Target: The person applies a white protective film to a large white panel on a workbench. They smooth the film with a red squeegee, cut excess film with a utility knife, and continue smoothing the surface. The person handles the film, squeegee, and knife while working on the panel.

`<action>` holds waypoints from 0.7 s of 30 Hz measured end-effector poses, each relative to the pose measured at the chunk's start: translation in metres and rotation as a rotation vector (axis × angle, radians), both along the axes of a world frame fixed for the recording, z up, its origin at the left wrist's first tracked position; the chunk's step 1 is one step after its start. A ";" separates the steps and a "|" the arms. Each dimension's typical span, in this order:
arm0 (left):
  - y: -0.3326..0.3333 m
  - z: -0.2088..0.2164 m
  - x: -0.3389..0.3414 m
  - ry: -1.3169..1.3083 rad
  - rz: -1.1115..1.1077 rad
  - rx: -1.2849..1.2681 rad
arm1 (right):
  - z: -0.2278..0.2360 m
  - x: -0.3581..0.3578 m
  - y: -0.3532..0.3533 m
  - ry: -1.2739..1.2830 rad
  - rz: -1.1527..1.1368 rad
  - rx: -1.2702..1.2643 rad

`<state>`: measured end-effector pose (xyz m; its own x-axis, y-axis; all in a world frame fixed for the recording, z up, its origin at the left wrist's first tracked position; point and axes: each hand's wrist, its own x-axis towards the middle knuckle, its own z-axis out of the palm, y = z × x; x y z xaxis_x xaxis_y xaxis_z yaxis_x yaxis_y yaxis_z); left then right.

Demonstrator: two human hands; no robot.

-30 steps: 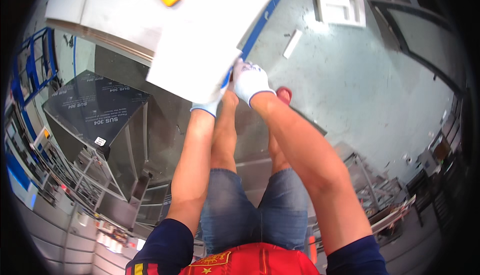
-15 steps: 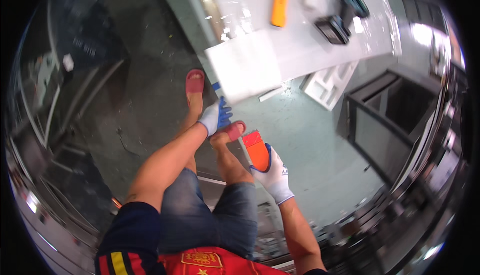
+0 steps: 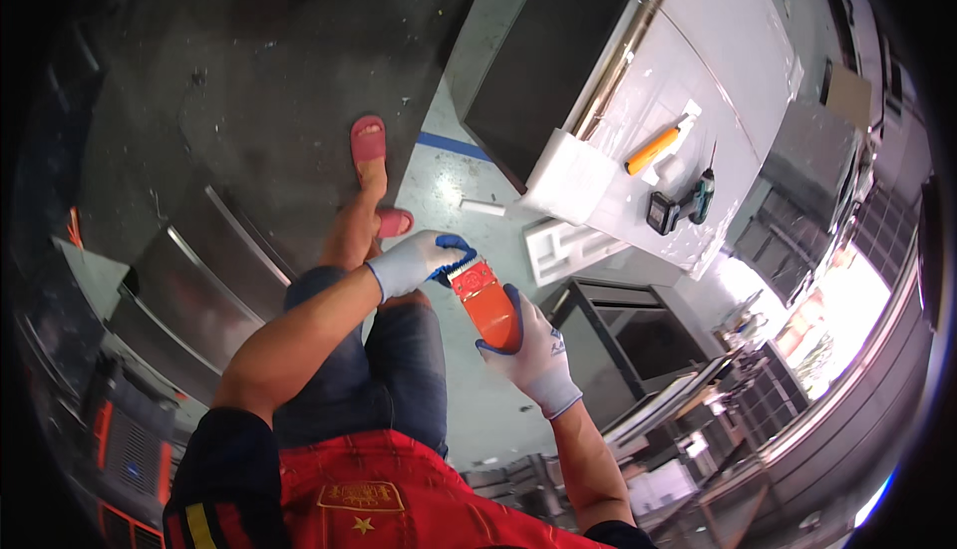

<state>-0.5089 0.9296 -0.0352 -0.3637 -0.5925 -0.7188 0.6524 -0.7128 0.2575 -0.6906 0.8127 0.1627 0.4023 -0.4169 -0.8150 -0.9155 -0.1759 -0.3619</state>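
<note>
My right hand [image 3: 533,350], in a white glove with blue palm and fingertips, grips an orange flat-handled tool [image 3: 486,315]. This tool has a red band and a pale, bristle-like or toothed edge at its upper end. At that edge is my left hand [image 3: 424,258], gloved the same way, with its blue fingers curled closed and appearing to pinch the pale end. Both hands are in front of my knees, above the floor. The contact under the left fingers is partly hidden.
A wrapped white panel [image 3: 688,60] at the upper right carries a yellow-handled tool [image 3: 653,150] and a cordless drill [image 3: 686,205]. White foam [image 3: 558,185] covers its corner; a moulded foam piece [image 3: 568,248] lies below. A dark-framed cabinet [image 3: 638,335] stands at right.
My left hand has moved from beside the panel's foam corner to the tool's pale end. The right hand still grips the tool. My view has shifted, showing more of the panel.
</note>
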 end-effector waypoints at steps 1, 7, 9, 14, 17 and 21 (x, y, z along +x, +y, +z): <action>0.000 0.002 -0.001 -0.118 -0.031 -0.045 | 0.007 0.006 -0.008 0.008 0.020 0.006; -0.021 0.011 -0.041 -0.301 0.259 -0.071 | 0.027 0.034 -0.051 0.088 0.171 -0.018; -0.032 0.011 -0.054 -0.391 0.320 -0.086 | 0.030 0.040 -0.064 0.159 0.216 -0.019; -0.076 -0.009 -0.063 -0.523 0.429 0.110 | 0.054 0.046 -0.108 0.194 0.291 -0.089; -0.100 -0.023 -0.065 -0.635 0.617 0.004 | 0.072 0.037 -0.140 0.211 0.349 -0.119; -0.124 -0.030 -0.066 -0.570 0.653 0.172 | 0.086 0.012 -0.173 0.159 0.323 -0.073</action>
